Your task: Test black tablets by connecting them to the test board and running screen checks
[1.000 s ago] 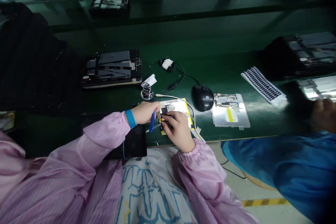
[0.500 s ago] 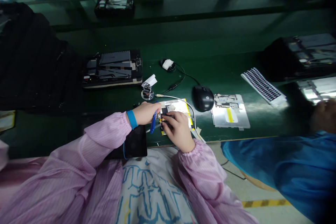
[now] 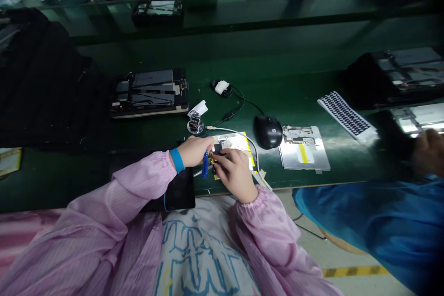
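Note:
My left hand (image 3: 196, 150), with a blue wristband (image 3: 176, 160), is closed around a blue-handled tool (image 3: 205, 166) whose exact kind I cannot make out. The tool points down beside the left edge of a silver plate with yellow borders (image 3: 241, 141), which lies on the bench. From the right, my right hand (image 3: 236, 169) reaches over this plate. Its thumb and forefinger come together at a small gold-coloured part (image 3: 212, 159) on the plate's left side; whatever sits between the fingertips is hidden. Behind the plate runs a white cable (image 3: 229, 128).
A black mouse (image 3: 268, 131) and a second silver plate (image 3: 305, 148) lie to the right, near a keyboard-patterned sheet (image 3: 348, 116). A small metal counter (image 3: 195, 123) stands behind my left hand. Black device stacks (image 3: 149, 95) flank the left. A co-worker's hand (image 3: 430, 150) is far right.
The blue-handled tool has swung slightly more upright in my left hand. My right hand stays at about the same place on the plate. The whole view has shifted a little.

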The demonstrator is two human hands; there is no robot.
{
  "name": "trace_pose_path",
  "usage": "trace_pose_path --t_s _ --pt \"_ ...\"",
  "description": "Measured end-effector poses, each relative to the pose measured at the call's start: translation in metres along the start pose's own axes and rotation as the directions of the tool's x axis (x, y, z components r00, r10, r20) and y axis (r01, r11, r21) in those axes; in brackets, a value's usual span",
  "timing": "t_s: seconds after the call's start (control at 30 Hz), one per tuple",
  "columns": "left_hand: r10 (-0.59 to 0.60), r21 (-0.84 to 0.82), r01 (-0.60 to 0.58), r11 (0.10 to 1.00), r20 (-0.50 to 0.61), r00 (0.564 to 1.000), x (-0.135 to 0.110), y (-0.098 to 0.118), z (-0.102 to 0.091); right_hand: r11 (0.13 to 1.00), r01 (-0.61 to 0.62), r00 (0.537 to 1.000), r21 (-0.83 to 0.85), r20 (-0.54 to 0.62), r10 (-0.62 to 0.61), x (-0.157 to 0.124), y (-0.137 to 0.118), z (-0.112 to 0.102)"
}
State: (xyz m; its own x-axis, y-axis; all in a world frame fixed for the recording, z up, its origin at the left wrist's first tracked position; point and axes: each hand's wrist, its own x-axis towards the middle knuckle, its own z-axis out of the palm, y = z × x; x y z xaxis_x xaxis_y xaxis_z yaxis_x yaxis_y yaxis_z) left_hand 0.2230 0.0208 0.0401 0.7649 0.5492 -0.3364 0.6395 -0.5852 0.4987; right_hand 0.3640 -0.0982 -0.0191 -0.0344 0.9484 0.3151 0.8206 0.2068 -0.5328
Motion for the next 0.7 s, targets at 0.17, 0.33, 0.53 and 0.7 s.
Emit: trace_pose_path --t_s 0.17,0.33,0.53,0.7 --pt "-0.043 0.035 0.046 0.998 -0.067 0.997 -0.0001 0.0011 0.004 1.0 0.011 1.0 0.003 0.003 -0.011 0.0012 -0.0006 0.0013" --pt "-0.036 0.01 0.037 0.999 -0.076 0.996 -0.0002 0.0013 0.0045 0.999 0.044 0.999 0.024 -0.005 -0.044 0.0016 -0.0004 0.0021" --pt "-0.037 -0.013 0.037 0.999 -0.054 0.998 -0.001 0.0035 0.0021 0.99 0.12 0.991 -0.071 0.064 -0.115 0.0042 -0.0019 0.003" --pt "-0.034 -0.004 0.033 0.999 -0.058 0.998 -0.0005 0.0029 0.0043 0.992 0.122 0.991 -0.012 0.048 -0.122 0.0048 0.0012 0.0014"
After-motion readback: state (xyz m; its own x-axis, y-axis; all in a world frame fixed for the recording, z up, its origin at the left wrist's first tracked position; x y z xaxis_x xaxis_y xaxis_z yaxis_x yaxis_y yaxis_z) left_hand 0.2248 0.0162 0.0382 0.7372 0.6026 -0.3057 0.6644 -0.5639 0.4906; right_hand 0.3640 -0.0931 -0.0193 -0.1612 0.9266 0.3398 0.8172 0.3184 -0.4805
